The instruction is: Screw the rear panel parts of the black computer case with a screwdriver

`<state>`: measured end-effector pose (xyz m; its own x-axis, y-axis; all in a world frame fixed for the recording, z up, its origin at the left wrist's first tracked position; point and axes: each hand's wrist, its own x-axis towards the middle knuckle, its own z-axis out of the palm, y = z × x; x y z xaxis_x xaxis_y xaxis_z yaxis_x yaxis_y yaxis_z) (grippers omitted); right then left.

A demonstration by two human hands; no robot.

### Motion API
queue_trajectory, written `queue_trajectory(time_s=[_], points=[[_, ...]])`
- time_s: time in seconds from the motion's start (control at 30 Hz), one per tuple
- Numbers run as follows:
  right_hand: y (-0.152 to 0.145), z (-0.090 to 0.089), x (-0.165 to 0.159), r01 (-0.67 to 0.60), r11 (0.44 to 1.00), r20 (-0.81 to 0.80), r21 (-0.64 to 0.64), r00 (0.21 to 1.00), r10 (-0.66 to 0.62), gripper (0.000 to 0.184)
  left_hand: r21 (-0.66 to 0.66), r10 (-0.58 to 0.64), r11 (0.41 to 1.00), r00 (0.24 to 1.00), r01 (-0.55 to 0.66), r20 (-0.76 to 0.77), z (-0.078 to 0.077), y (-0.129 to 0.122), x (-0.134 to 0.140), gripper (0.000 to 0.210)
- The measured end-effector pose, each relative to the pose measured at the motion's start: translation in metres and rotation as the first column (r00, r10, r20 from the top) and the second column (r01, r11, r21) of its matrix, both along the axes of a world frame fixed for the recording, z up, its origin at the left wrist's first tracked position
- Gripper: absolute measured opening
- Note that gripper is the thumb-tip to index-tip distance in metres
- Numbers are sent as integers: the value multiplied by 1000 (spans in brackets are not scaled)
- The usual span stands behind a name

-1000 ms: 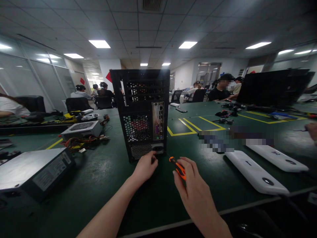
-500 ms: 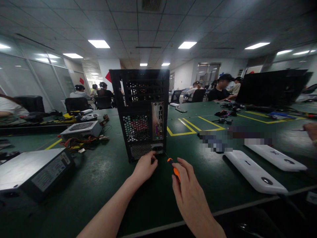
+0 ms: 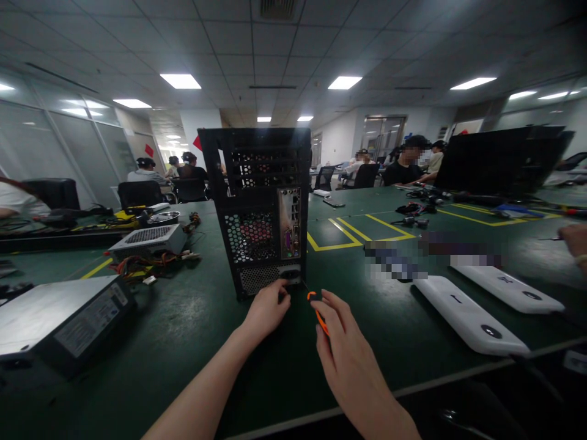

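A black computer case (image 3: 266,201) stands upright on the table with its back panel facing me. Near the bottom of that panel is a power supply (image 3: 257,278) with a perforated metal face and a socket. My left hand (image 3: 270,305) has its fingers curled against the case's lower right part; whatever is between the fingertips is hidden. In my right hand (image 3: 346,342) is a screwdriver (image 3: 323,320) with an orange and black handle, fingers wrapped round it. Its thin shaft points up and left to the lower right corner of the case; the tip is too small to make out.
To the left lie a loose power supply (image 3: 68,324) and another one (image 3: 149,241) with bundled wires (image 3: 156,266). White devices (image 3: 472,315) lie on the right. Another person's hand (image 3: 573,241) shows at the right edge. A black monitor (image 3: 499,162) stands behind.
The screwdriver's handle has turned in my right hand, showing different orange and black parts. My left hand stays at the case. The whole view has shifted slightly.
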<state>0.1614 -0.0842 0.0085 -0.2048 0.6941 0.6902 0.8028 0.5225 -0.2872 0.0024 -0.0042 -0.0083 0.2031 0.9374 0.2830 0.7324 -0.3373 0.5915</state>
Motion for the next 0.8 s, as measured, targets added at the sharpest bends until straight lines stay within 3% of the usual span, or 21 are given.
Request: queue_trajectory(time_s=[0.13, 0.4, 0.6, 0.8], points=[[3, -1, -6, -43, 998, -4, 40, 999, 43, 30, -5, -10, 1000, 1000, 10, -15, 0, 0, -1, 37], [8, 0, 8, 124, 992, -66, -24, 990, -125, 26, -38, 1, 999, 1000, -2, -26, 5, -2, 0, 36], [5, -1, 6, -20, 999, -4, 49, 1000, 20, 24, -20, 9, 1000, 1000, -10, -25, 4, -2, 0, 36], [11, -5, 17, 145, 985, -82, -94, 985, -153, 27, -33, 0, 999, 1000, 0, -2, 4, -2, 0, 36]])
